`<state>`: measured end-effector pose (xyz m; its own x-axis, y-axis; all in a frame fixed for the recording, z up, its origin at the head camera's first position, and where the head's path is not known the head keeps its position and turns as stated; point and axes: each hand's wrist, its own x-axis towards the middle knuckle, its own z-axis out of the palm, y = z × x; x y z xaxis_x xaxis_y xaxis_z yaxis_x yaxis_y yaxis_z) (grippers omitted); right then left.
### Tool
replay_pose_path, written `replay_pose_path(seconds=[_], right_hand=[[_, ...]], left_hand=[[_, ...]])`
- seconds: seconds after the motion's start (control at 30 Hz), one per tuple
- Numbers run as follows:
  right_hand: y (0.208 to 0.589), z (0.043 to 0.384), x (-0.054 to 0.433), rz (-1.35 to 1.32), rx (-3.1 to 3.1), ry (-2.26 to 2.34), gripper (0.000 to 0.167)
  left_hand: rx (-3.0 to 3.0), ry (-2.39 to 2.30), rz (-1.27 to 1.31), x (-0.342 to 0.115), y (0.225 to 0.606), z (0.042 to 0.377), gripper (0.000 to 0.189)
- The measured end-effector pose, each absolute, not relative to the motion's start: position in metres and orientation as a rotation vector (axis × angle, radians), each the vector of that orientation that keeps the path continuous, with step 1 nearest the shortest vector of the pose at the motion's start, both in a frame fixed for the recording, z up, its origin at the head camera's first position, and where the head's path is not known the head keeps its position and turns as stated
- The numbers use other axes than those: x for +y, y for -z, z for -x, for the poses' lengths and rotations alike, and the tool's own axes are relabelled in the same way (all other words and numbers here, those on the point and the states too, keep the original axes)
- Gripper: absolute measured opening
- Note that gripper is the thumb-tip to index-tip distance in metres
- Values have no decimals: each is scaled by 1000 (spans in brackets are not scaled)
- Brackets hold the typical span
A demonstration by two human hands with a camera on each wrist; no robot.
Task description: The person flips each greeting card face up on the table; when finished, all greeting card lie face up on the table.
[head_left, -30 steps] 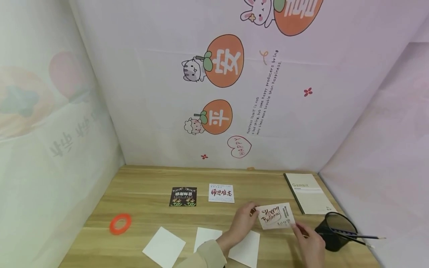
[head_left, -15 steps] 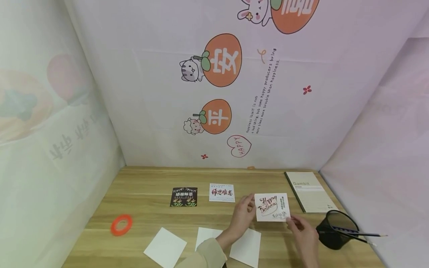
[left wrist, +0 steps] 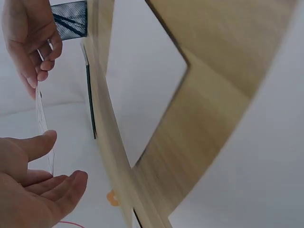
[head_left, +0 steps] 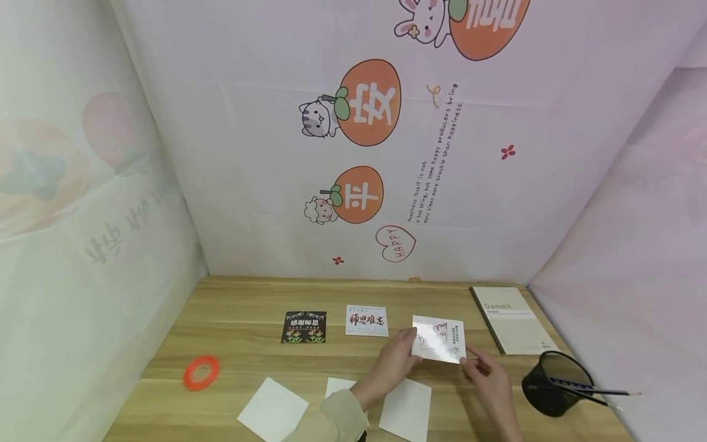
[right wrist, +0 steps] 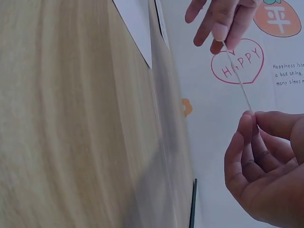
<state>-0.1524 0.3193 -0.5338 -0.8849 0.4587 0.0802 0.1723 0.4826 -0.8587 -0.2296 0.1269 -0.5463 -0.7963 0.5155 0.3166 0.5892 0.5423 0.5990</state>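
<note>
Printed card [head_left: 439, 339] faces the person, long axis crosswise, edges pinched by left hand [head_left: 393, 357] and right hand [head_left: 490, 377].

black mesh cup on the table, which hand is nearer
Right: the right hand is left of the black mesh cup, apart from it; the left hand is farther left, beyond the card both hold.

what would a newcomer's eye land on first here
Probably the big orange fruits on the back wall, with cartoon animals beside them. Next, likely the printed card held up off the table between the left grip and right grip. The red ring also stands out, at the table's left.
</note>
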Motion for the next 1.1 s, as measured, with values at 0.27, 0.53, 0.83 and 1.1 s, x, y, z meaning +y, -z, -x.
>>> replay_pose_path(seconds=[0.27,0.53,0.83,1.1], right_hand=[[539,161,321,522,-2266,-1714,41],[543,171,315,518,-2339,-1477,34],[544,193,314,441,-2439,-1270,30],[551,216,331,387,-2510,-1212,29]], left_hand=[[-2661,1045,998,126,545,235,56],[-2618,1110,952,129,546,245,53],[-2558,1022,918,133,555,263,44],[-2562,871,958,140,557,273,21]])
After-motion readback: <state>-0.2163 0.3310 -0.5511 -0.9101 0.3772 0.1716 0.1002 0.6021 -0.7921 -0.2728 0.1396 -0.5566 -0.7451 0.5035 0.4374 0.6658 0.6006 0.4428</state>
